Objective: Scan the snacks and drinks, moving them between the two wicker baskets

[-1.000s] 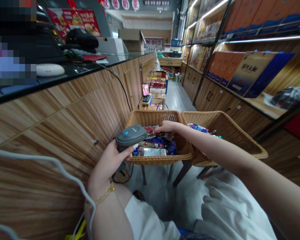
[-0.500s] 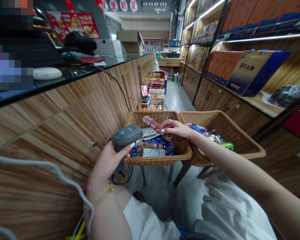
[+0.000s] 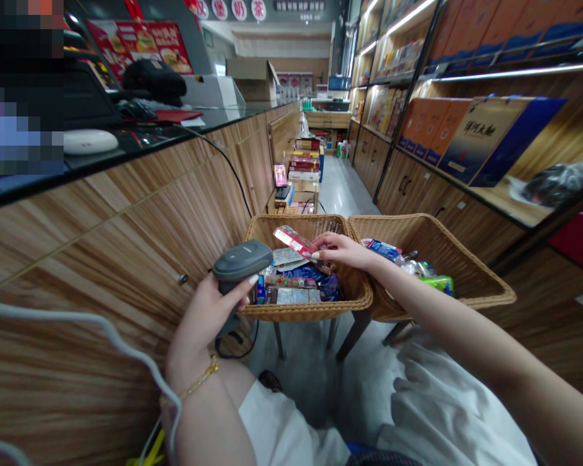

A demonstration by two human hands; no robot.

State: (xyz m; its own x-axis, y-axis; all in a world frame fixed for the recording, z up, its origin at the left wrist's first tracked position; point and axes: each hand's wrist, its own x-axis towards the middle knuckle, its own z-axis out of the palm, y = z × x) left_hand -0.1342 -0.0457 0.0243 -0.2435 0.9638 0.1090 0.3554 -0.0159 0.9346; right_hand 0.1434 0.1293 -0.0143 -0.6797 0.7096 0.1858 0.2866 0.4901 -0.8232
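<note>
My left hand (image 3: pixel 222 299) is wrapped round the handle of a grey barcode scanner (image 3: pixel 243 260), whose head points toward the left wicker basket (image 3: pixel 311 313). Over that basket, my right hand (image 3: pixel 339 248) pinches one end of a slim red box (image 3: pixel 295 242), tilted with its far end to the left. Beneath the box lie blue packets (image 3: pixel 329 287), a printed pale packet (image 3: pixel 287 259) and other small wrapped goods. The right wicker basket (image 3: pixel 486 285), under my right forearm, holds a green packet (image 3: pixel 440 283) and several other packaged items.
A wooden counter (image 3: pixel 126 239) runs along my left, with a white cable (image 3: pixel 102 330) hanging in front. Shelves with orange boxes (image 3: pixel 440 126) and a gift bag (image 3: pixel 495 139) line the right. Stacked boxes (image 3: pixel 304 165) and a small lit screen (image 3: pixel 280 175) stand beyond the baskets.
The red box has turned in my right hand, so its barcode side no longer shows as before. The scanner in my left hand has shifted slightly left.
</note>
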